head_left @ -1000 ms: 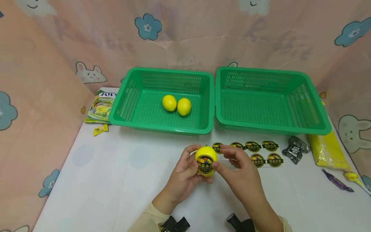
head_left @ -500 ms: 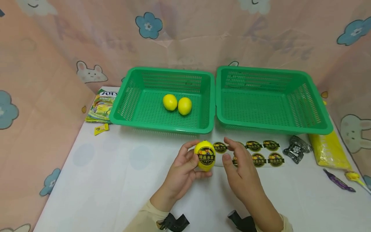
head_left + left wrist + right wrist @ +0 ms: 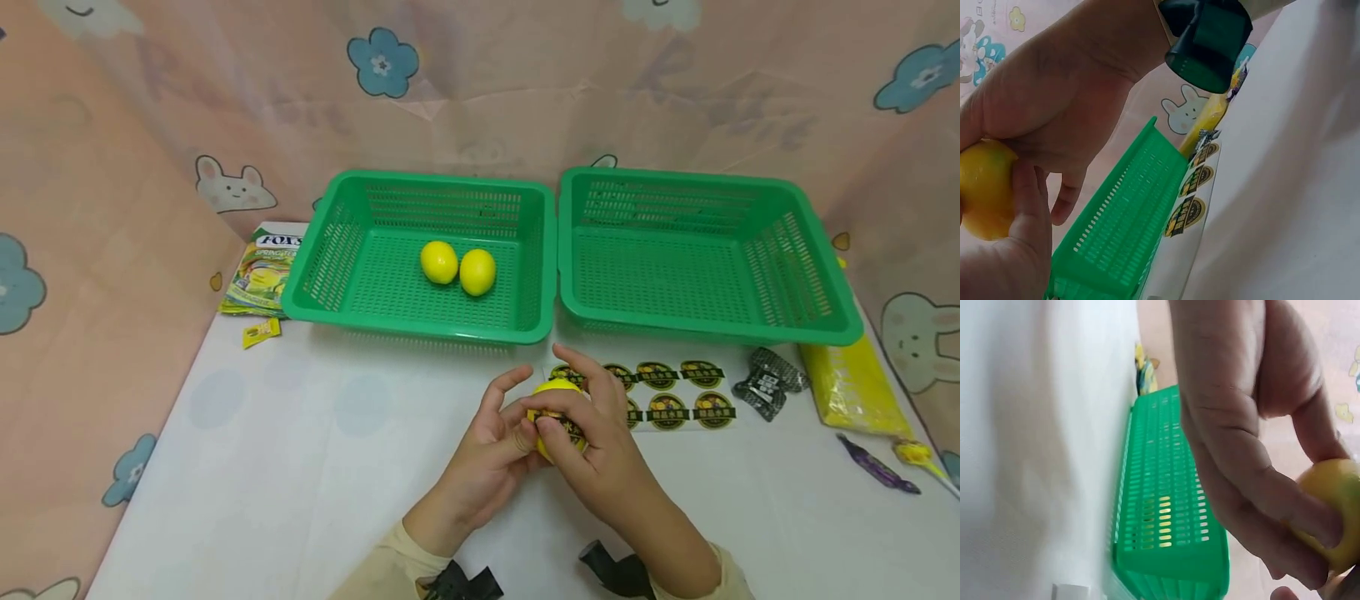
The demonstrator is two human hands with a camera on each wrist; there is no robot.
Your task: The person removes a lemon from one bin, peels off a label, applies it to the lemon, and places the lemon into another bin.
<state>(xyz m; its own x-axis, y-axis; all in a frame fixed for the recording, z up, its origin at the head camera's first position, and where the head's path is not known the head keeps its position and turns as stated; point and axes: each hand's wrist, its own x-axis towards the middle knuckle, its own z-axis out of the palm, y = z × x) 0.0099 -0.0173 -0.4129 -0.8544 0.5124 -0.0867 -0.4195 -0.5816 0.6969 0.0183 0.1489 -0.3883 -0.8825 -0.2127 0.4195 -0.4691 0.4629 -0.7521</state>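
Observation:
Above the table's front half, a lemon [image 3: 557, 387] with a round black-and-gold sticker [image 3: 572, 428] is held between both hands. My left hand [image 3: 480, 462] grips it from the left, index finger raised off it. From the right, my right hand [image 3: 607, 446] grips it too, its thumb and a finger over the sticker and another finger lifted. Those fingers partly hide lemon and sticker. In the right wrist view, right-hand fingers curl round the lemon [image 3: 1338, 487]. A sheet [image 3: 678, 393] of matching stickers lies behind the right hand, partly covered by it.
Two lemons [image 3: 477, 272] lie in the left green basket [image 3: 420, 328]; the right green basket [image 3: 705, 323] stands beside it. Candy packets [image 3: 262, 275] are at left. A black wrapper [image 3: 767, 385], yellow bag [image 3: 855, 392], purple candy [image 3: 877, 465] and lollipop [image 3: 911, 453] are at right.
My right hand, apart from the lemon half a second ago, has closed in and grips it over the sticker. The lemon and left hand have shifted slightly right.

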